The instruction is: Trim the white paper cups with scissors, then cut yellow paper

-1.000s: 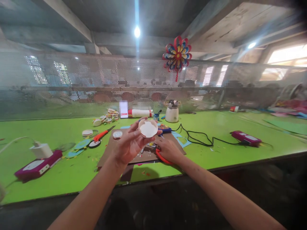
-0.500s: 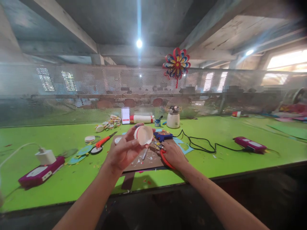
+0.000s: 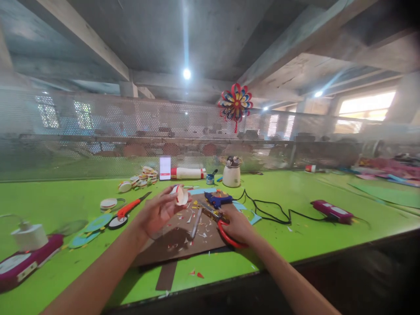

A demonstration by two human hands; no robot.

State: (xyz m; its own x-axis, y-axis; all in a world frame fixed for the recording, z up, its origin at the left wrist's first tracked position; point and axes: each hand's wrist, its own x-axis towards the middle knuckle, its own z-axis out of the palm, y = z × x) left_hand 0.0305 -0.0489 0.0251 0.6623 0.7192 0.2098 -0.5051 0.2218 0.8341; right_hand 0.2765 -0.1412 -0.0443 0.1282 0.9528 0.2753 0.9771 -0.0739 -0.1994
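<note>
Head view: taking the brown board (image 3: 200,247) as our dial, we find the left hand (image 3: 157,213) at ten o'clock, fingers clamped on a white round piece (image 3: 180,196) with a red band, raised at twelve; the right hand (image 3: 236,225), at three, lies against the red-handled scissors (image 3: 226,235); its fingertips are hidden, so we cannot tell whether that grip is closed; the blades point toward ten o'clock, near a grey rod (image 3: 196,223); we note a blue glue gun (image 3: 218,200) at one.
</note>
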